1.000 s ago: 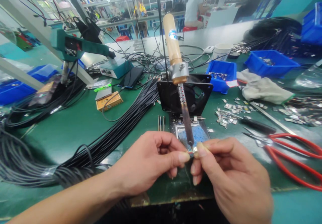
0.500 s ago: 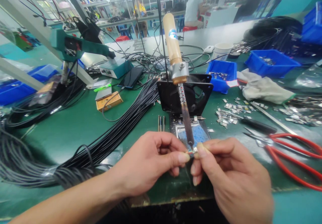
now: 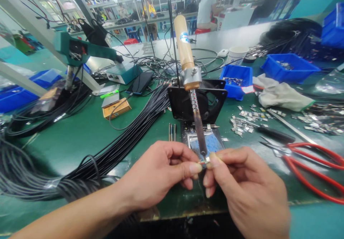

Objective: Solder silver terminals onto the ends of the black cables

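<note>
A soldering iron (image 3: 198,124) with a wooden handle is clamped pointing down, its tip right at my fingertips. My left hand (image 3: 166,174) pinches the end of a cable, with thin coloured wires (image 3: 203,162) showing past the thumb. Between thumb and forefinger, my right hand (image 3: 247,185) grips a small metal connector (image 3: 208,159). Wires and connector meet just below the iron's tip; whether they are joined I cannot tell. Behind the fingers lies a blue sponge (image 3: 212,142) in a tray. The rest of the held cable is mostly hidden by the hands.
A black fan (image 3: 212,106) stands behind the iron. Black cables (image 3: 134,135) lie bundled at left. Red-handled scissors (image 3: 303,153), loose metal connectors (image 3: 244,120), a glove (image 3: 285,95) and a blue bin (image 3: 236,81) are at right. A green heat gun (image 3: 86,51) hangs at upper left.
Hardly anything differs. Both hands keep their pinch under the iron's tip, with only a very slight shift of the fingers.
</note>
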Action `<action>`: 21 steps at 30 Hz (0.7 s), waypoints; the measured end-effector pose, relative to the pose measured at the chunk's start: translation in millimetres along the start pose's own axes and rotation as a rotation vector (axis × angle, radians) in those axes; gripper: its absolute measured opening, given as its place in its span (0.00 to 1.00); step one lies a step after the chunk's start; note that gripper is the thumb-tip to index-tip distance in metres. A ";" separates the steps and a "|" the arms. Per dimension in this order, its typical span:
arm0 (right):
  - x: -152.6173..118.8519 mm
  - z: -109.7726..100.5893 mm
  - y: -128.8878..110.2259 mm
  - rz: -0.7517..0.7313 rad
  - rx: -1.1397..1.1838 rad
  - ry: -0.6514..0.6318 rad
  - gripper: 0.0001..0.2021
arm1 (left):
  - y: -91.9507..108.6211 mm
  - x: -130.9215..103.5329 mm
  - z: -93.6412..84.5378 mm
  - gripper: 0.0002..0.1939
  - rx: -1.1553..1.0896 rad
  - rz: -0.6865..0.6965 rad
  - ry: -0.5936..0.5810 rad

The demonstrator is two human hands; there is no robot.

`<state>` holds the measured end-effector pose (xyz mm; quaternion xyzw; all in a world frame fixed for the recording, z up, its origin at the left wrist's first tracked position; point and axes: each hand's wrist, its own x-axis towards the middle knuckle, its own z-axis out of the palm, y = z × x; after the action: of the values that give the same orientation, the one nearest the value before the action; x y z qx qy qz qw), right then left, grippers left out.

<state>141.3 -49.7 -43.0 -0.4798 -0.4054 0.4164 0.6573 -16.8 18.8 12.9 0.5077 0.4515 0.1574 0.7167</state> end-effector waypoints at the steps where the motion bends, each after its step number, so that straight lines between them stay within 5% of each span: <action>1: -0.1 -0.1 0.0 0.003 0.007 0.004 0.06 | 0.3 0.0 0.2 0.14 -0.001 0.000 0.001; 15: -6.6 -5.2 -2.3 0.085 -0.053 -0.042 0.05 | -7.4 1.5 1.9 0.05 -0.049 -0.004 0.047; 21: -20.5 -10.7 0.8 -0.146 -0.056 -0.069 0.08 | -4.4 -7.4 4.0 0.02 0.057 0.046 0.044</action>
<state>144.5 -71.9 -48.8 -0.4526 -0.4733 0.3723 0.6577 -18.6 9.5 13.0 0.5347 0.4598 0.1721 0.6878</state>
